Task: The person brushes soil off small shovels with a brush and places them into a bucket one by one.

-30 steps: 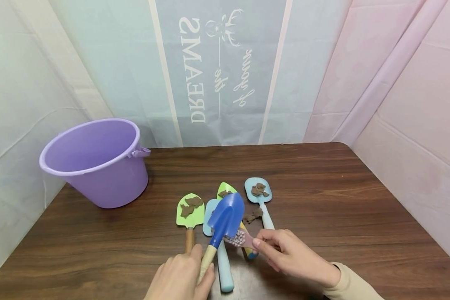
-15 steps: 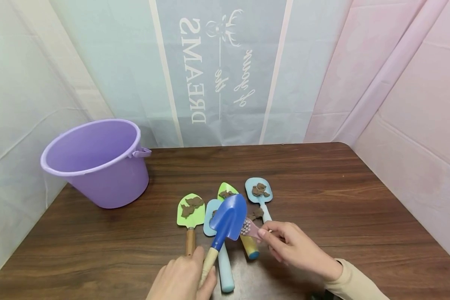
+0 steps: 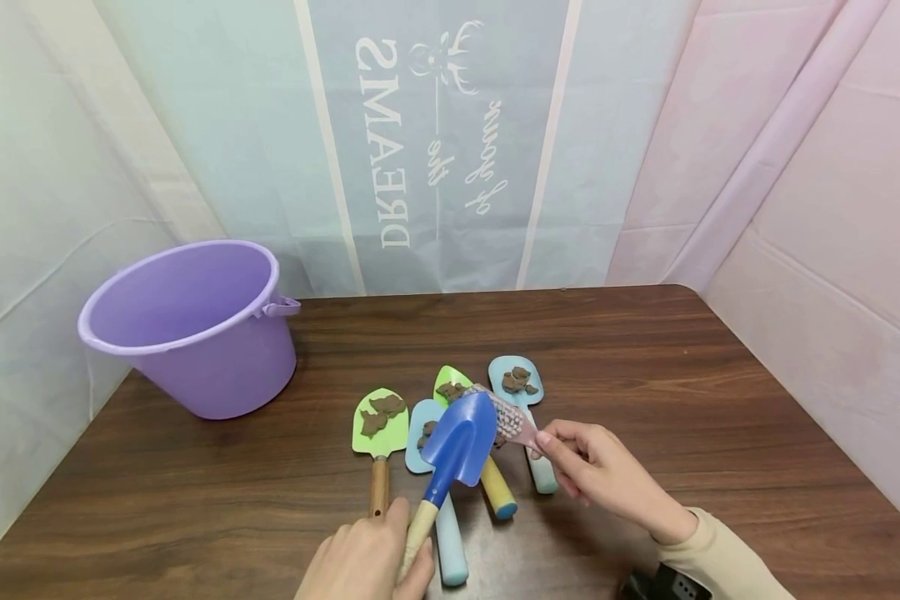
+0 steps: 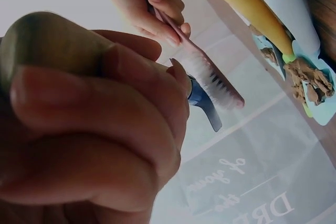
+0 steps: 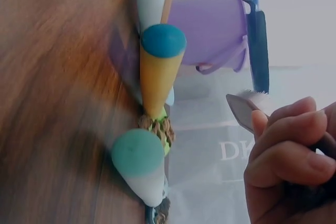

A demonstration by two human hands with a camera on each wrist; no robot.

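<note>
Left hand [image 3: 363, 562] curled round the wooden handle of a dark blue metal toy trowel [image 3: 456, 442], blade raised off the brown wooden worktop [image 3: 682, 400]. Right hand [image 3: 607, 475] pinching a pink bristle brush [image 3: 506, 418], bristles against the blade's far edge, above four clay-smeared toy shovels [image 3: 378, 425].

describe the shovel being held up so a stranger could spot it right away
Start at the purple bucket on the wooden table, then look right to the cluster of small shovels. The dark blue shovel is raised above them, gripped by the left hand; it alone is lifted and free of brown lumps.
</note>
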